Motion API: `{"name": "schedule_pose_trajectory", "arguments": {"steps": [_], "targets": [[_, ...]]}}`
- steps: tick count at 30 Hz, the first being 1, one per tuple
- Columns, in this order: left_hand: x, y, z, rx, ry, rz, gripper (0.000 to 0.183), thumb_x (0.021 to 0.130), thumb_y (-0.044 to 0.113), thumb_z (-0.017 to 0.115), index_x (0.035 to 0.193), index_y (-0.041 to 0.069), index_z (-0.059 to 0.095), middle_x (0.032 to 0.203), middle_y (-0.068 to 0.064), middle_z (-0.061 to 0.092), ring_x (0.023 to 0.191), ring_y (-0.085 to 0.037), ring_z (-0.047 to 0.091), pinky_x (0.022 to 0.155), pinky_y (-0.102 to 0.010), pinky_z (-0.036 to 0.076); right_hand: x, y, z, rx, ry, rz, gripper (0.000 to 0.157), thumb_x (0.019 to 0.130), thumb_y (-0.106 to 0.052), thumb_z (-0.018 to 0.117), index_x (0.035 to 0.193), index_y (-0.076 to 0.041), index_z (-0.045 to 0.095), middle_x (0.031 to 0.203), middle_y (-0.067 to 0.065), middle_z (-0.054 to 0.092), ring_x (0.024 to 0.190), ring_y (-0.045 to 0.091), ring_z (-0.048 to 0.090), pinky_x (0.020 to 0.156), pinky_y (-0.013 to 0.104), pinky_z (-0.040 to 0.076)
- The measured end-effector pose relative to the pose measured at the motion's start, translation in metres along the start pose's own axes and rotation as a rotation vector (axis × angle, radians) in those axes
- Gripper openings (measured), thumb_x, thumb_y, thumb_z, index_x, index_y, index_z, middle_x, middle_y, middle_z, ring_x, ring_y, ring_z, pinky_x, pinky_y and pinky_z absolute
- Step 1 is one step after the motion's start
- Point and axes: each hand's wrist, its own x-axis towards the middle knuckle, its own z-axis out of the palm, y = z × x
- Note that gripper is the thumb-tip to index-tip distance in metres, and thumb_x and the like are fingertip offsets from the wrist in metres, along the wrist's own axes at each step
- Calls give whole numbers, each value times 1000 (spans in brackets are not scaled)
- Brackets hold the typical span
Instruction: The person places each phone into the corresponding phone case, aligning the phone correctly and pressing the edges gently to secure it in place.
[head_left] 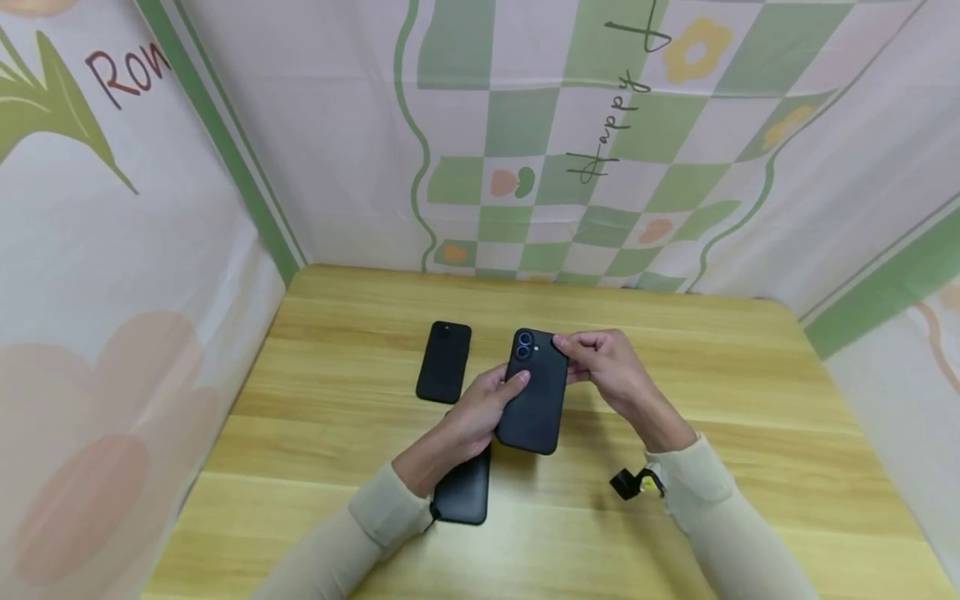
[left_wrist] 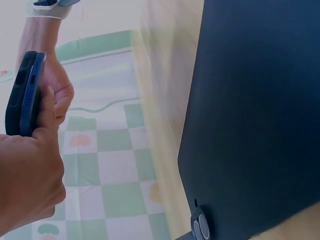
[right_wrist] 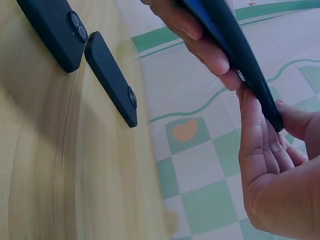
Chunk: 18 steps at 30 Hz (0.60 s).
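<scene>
A phone in a black case (head_left: 534,400) is held up over the table, its back with two camera lenses facing up. My left hand (head_left: 480,404) grips its left side, thumb across the back and fingers underneath. At the upper right corner my right hand (head_left: 603,367) pinches the edge between thumb and fingers. In the left wrist view, a blue phone edge (left_wrist: 31,95) shows alongside the black case. The right wrist view shows the held phone (right_wrist: 240,60) edge-on, with the right hand (right_wrist: 280,175) at its lower end.
A second black phone (head_left: 444,362) lies on the wooden table (head_left: 337,375), left of the held one. Another larger black phone (head_left: 465,492) lies nearer, partly hidden under the left wrist. Patterned cloth (head_left: 525,167) hangs behind the table.
</scene>
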Motion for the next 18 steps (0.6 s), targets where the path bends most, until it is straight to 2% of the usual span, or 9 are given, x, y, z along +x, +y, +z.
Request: {"name": "schedule_pose_trajectory", "arguments": {"steps": [4, 7, 11, 15, 18], "targets": [[0, 2, -4, 53, 2, -18, 38, 114, 22, 52, 144, 1, 60, 129, -15, 73, 118, -25, 71, 98, -41, 61, -1, 0, -1, -34, -8, -18, 33, 109, -12, 62, 115, 19, 70, 89, 3, 77, 72, 15, 75, 69, 32, 65], [1, 2, -7, 114, 45, -9, 33, 110, 18, 59, 137, 0, 67, 121, -15, 77, 110, -24, 75, 92, -40, 63, -1, 0, -1, -56, -12, -27, 32, 108, -12, 63, 110, 19, 71, 87, 4, 77, 71, 15, 75, 68, 33, 66], [0, 2, -9, 173, 113, 24, 27, 107, 15, 66, 129, 2, 73, 111, -12, 80, 99, -22, 78, 86, -39, 65, -2, 0, -1, -51, -7, -24, 31, 108, -12, 63, 111, 17, 72, 89, 4, 77, 72, 16, 75, 69, 33, 66], [0, 3, -10, 165, 132, 53, 27, 105, 14, 68, 129, 3, 74, 110, -11, 80, 100, -22, 78, 87, -39, 64, -4, 1, 2, -31, 20, -18, 33, 108, -16, 64, 115, 15, 72, 92, 3, 78, 75, 17, 76, 70, 33, 66], [0, 3, -10, 155, 139, 72, 28, 105, 12, 69, 131, 2, 73, 111, -12, 80, 103, -22, 77, 88, -38, 64, -6, 2, 5, -38, 46, -11, 34, 107, -21, 67, 112, 11, 73, 92, 3, 78, 78, 18, 77, 72, 33, 66]]}}
